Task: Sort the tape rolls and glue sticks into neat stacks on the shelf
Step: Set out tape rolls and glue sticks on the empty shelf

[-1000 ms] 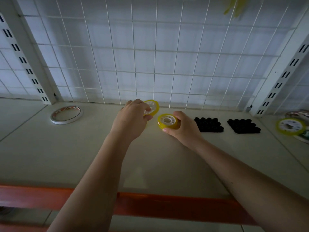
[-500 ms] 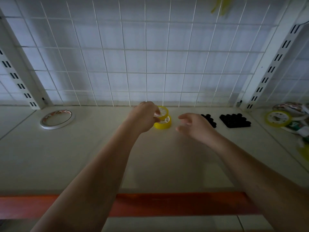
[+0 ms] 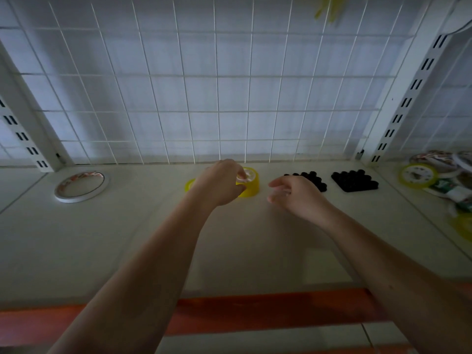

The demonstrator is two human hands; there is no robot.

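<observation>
Since the half-second-earlier view, left hand (image 3: pixel 219 183) has brought its yellow tape roll down onto the one already on the shelf; the two now read as one short yellow stack (image 3: pixel 249 183), flat, near the rear of the shelf (image 3: pixel 127 238) just before the wire grid back (image 3: pixel 217 98). Fingers are curled over the stack's top rim, touching the pale core. Right hand (image 3: pixel 297 194) has drawn slightly back; it hangs beside the stack, apart from it, fingers loosely bent, holding nothing.

Materials: stack is glossy translucent yellow, cylindrical, with a white inner ring. A yellow sliver (image 3: pixel 189 185) shows at the left of the left wrist; cannot tell what it is. Shelf surface is matte pale laminate with an orange front edge (image 3: pixel 255 312).

Black glue stick caps sit in two tight blocks, one (image 3: pixel 315 180) partly behind the right hand, one (image 3: pixel 355 180) farther right. A thin white-rimmed tape ring (image 3: pixel 81 186) lies flat, well to the left. More tape rolls (image 3: pixel 419 176) are heaped at the far right.
</observation>
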